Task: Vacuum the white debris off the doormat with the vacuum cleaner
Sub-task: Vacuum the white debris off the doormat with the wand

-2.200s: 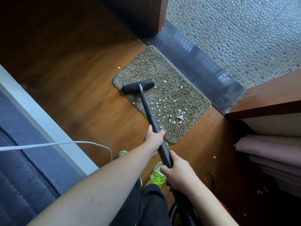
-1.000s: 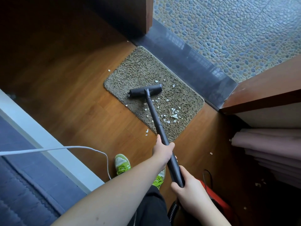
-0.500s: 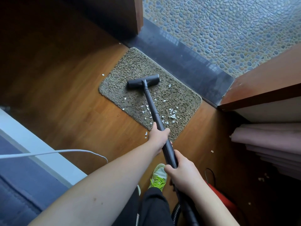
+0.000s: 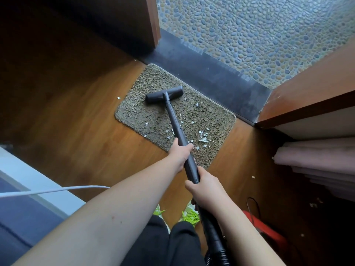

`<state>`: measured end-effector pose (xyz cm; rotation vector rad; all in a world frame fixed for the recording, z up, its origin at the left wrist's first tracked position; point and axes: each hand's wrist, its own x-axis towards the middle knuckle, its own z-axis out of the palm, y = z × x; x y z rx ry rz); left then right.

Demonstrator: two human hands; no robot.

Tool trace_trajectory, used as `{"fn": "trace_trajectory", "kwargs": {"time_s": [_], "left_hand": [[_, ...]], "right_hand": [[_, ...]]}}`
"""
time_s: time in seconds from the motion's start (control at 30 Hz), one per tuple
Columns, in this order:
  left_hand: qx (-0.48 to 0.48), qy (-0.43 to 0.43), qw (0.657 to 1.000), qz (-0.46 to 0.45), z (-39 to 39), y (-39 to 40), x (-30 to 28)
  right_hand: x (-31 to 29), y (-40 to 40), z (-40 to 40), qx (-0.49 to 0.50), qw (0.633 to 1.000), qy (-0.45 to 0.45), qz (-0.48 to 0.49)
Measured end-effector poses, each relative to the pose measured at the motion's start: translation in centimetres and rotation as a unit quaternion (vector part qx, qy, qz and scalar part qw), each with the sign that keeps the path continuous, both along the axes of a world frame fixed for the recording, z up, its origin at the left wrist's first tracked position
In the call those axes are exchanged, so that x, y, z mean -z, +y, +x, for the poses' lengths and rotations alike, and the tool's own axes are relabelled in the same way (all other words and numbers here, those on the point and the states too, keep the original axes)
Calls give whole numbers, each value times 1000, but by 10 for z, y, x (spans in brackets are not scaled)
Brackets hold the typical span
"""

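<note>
On doormat [image 4: 159, 120], vacuum nozzle [image 4: 164, 96] amid debris [image 4: 202, 138]

Vac head [image 4: 164, 94] flat on doormat's [image 4: 138, 112] far half.
White debris [image 4: 202, 138] scattered mostly near-right, beside black wand [image 4: 173, 121].

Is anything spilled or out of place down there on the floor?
Yes: small white debris flakes litter the shaggy brown doormat, thickest near its closer edge. A few stray flakes lie off it on the wooden floor.
</note>
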<state>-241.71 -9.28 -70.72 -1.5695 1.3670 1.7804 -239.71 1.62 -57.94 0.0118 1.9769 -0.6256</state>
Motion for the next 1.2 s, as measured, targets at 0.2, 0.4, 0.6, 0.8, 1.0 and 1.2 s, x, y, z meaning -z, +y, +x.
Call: {"fn": "trace_trajectory", "kwargs": {"time_s": [0.2, 0.4, 0.6, 0.8, 1.0, 1.2], "left_hand": [[19, -24, 1000, 2, 14, 12, -3], [30, -42, 999, 14, 37, 46, -8], [39, -46, 998, 15, 60, 75, -16], [54, -54, 997, 10, 80, 97, -19], [78, -54, 995, 0, 85, 105, -22], [73, -32, 997, 7, 68, 99, -19]], "right_hand": [[1, 12, 18, 5, 1000, -6, 7], [-5, 46, 39, -26, 999, 5, 24], [-13, 76, 62, -9, 1000, -12, 28], [-16, 100, 82, -5, 1000, -9, 16], [-17, 109, 91, 14, 1000, -18, 11], [-7, 103, 80, 19, 1000, -2, 12]]}}
